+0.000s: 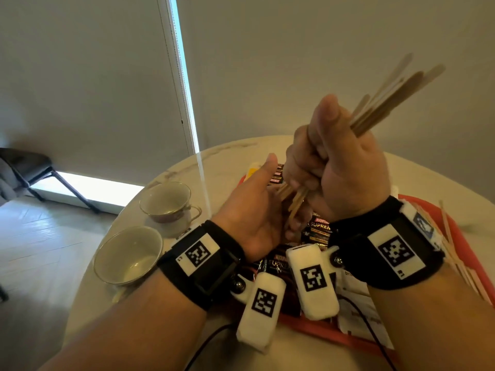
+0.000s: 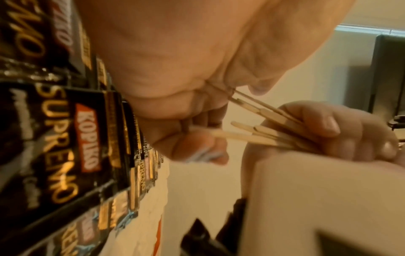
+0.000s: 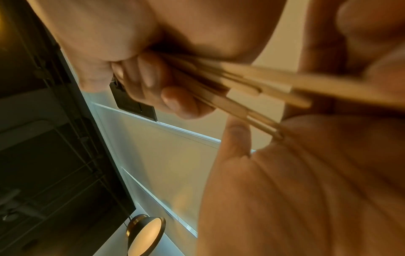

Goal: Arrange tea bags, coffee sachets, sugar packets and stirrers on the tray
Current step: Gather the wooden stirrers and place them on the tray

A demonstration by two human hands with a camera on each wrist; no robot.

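Note:
My right hand (image 1: pixel 318 148) is raised above the red tray (image 1: pixel 460 223) and grips a bundle of wooden stirrers (image 1: pixel 388 103) in its fist; their tops fan up to the right. Their lower ends (image 2: pixel 263 121) rest against the cupped palm of my left hand (image 1: pixel 265 199), whose thumb points up and whose fingers are loosely bent below. Black Kopiko coffee sachets (image 1: pixel 318 228) lie on the tray under both hands, in an overlapping row in the left wrist view (image 2: pixel 65 138). The right wrist view shows the stirrers (image 3: pixel 263 83) running from my right fingers (image 3: pixel 171 97) into the left palm (image 3: pixel 306 190).
Several loose stirrers (image 1: pixel 452 250) lie along the tray's right side. White paper packets (image 1: pixel 356 303) sit at its near edge, a yellow packet (image 1: pixel 253 170) at its far left. Two empty cups (image 1: pixel 167 202) (image 1: pixel 128 255) stand on the marble table (image 1: pixel 187 167) left of the tray. A dark chair (image 1: pixel 24 164) is far left.

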